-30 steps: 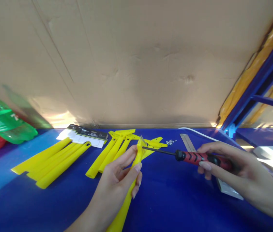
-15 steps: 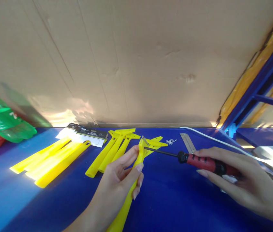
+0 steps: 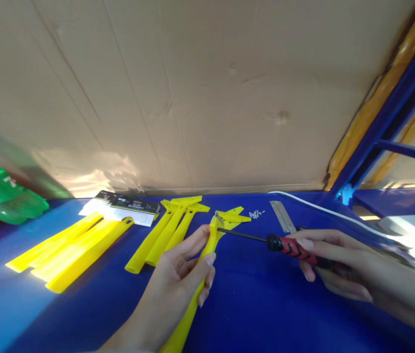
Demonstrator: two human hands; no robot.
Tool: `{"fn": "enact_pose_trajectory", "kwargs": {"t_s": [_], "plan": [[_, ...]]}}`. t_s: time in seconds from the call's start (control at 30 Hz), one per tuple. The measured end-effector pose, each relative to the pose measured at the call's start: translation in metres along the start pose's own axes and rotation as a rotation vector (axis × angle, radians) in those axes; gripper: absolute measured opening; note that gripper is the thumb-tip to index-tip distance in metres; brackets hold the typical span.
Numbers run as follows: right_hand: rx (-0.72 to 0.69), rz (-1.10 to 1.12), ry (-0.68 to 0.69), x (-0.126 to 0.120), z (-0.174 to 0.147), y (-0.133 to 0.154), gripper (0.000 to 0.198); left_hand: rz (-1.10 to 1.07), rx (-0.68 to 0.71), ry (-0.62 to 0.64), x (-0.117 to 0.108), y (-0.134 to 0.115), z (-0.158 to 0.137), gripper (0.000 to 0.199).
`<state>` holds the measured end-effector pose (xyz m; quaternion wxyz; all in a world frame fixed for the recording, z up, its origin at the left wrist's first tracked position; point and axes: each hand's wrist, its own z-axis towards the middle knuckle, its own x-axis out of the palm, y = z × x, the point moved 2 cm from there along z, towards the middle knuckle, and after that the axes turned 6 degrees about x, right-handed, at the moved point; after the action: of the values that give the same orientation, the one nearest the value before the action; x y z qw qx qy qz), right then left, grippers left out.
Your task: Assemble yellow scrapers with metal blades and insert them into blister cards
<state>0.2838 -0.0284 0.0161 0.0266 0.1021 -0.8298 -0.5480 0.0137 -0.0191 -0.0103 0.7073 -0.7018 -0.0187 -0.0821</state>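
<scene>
My left hand (image 3: 174,287) is closed round a yellow plastic scraper handle (image 3: 183,326), its head tilted up. A small metal piece sits at that head. In my right hand (image 3: 358,262) is a screwdriver (image 3: 296,247) with a red and black grip. The tip of its dark shaft meets the scraper handle's head. Just behind lie loose yellow handle parts (image 3: 234,218), partly covered by the held one. Small silvery screws (image 3: 256,214) are scattered beside them. A flat metal blade strip (image 3: 282,215) lies beyond the screwdriver.
Several yellow handles (image 3: 168,235) lie left of my left hand. Further left are yellow handles (image 3: 82,252) with black and white cards (image 3: 122,208). A green bottle (image 3: 5,196) lies at the far left. A white cable (image 3: 325,213) crosses the blue table (image 3: 251,304). Cardboard stands behind.
My right hand has shifted its grip on the screwdriver, fingers now rolled over the handle, which has turned. The left hand keeps its hold. The whole view has shifted slightly.
</scene>
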Motion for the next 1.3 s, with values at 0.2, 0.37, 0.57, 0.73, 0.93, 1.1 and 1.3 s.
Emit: {"fn": "enact_pose_trajectory", "kwargs": {"t_s": [0.2,0.37,0.57,0.73,0.93,1.1,1.3], "plan": [[-0.737,-0.699,-0.309,-0.005,-0.008,0.004,0.029,-0.025,-0.005,-0.017,0.004,-0.005,-0.003,0.075],[-0.774,-0.790,-0.284,-0.002,-0.013,0.002,0.030,0.011,0.012,-0.018,0.007,-0.006,-0.005,0.070],[-0.313,-0.393,-0.113,0.007,-0.007,0.002,0.044,-0.004,0.026,0.040,0.002,-0.009,-0.002,0.069],[-0.105,-0.131,0.003,0.015,-0.009,0.002,0.052,-0.133,0.019,0.058,0.003,-0.022,-0.003,0.065],[-0.132,0.097,-0.084,0.011,-0.010,0.007,0.040,-0.202,-0.105,0.041,-0.002,-0.020,0.007,0.086],[-0.282,0.018,-0.243,0.003,-0.006,0.009,0.040,-0.168,-0.126,0.064,-0.004,-0.009,0.012,0.068],[-0.282,-0.318,-0.275,0.000,0.001,0.000,0.031,-0.079,-0.149,0.129,0.004,-0.001,0.005,0.070]]}}
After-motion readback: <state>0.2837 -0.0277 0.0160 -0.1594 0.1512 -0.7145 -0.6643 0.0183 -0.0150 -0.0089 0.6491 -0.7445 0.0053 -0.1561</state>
